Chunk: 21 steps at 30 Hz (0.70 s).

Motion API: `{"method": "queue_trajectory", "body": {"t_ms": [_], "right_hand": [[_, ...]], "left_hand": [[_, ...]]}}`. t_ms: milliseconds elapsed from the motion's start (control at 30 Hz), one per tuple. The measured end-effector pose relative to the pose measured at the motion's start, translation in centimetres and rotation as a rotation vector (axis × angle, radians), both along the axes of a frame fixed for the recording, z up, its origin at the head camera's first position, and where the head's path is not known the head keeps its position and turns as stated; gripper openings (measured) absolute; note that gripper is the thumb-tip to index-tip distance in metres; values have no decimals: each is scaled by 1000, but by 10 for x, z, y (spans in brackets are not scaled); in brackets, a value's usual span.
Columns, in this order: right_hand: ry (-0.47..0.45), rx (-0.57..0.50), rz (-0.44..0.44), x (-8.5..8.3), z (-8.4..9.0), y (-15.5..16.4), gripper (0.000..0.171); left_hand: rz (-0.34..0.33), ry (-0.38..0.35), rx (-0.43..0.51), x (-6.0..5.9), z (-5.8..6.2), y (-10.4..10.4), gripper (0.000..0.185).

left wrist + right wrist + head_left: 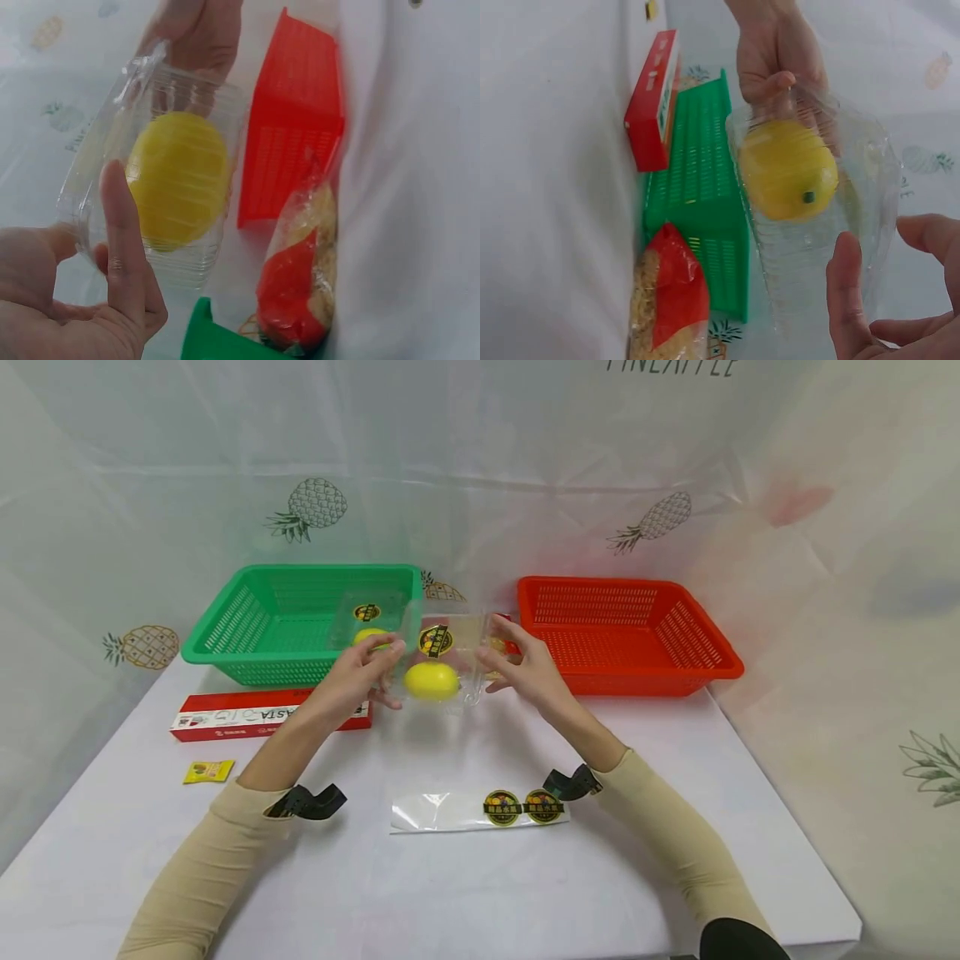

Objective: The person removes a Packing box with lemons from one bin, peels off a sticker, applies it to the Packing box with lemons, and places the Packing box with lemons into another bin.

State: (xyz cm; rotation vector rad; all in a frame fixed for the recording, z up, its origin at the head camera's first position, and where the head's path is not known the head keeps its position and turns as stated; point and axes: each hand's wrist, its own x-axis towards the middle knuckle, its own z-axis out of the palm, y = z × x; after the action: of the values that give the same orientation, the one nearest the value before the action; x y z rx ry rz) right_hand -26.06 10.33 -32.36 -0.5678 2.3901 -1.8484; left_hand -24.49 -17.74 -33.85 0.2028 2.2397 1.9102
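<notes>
- While lifted just above the worktop (450, 893), sat the clear box (450, 647) between the green basket (300, 570) and the red basket (622, 583), near their front walls.
- Pinched at its left edge by the left hand (360, 672), thumb in front and fingers behind.
- Gripped at its right edge by the right hand (525, 672), fingers curled round the side.
- Kept apart, those hands, one at each end, both clamped on the box.
- Carried one lemon (431, 681) inside, low against the ribbed wall, and bore one round sticker on the lid.
- Judged best done with the grip on the stiffer rims, not on the thin walls, which looked likely to buckle.
- Judged wise as well to keep the box level and the pressure even, lest the lemon roll to one end.
- Counted two baskets, one green and one red.
- Counted two clear boxes: one in the hands, a second box (367, 618) in the green basket with its own lemon and sticker, so two lemons in all.
- Counted one red pasta box (255, 717) lying before the green basket, and one small yellow packet (208, 771) nearer the person.
- Counted one clear strip (427, 812) with two round stickers, lying between the forearms.
- Counted one red-and-clear bag (296, 292) of pasta beyond the held box, between the baskets, plainest from the wrist views.
</notes>
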Motion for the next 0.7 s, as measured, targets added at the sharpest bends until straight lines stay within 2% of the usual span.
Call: {"method": "queue_trajectory", "body": {"t_ms": [133, 233, 333, 567, 700], "right_hand": [[7, 44, 13, 3, 5, -1, 77], [-10, 24, 30, 4, 10, -4, 78], [-28, -3, 50, 4, 15, -10, 77], [-8, 10, 85, -6, 23, -31, 66], [23, 7, 105, -14, 24, -49, 61]], "left_hand": [[27, 41, -28, 4, 8, -3, 68], [41, 77, -44, 6, 14, -7, 68], [65, 95, -19, 6, 19, -13, 66], [137, 104, 39, -3, 29, -33, 67], [180, 119, 2, -6, 30, -47, 67]]}}
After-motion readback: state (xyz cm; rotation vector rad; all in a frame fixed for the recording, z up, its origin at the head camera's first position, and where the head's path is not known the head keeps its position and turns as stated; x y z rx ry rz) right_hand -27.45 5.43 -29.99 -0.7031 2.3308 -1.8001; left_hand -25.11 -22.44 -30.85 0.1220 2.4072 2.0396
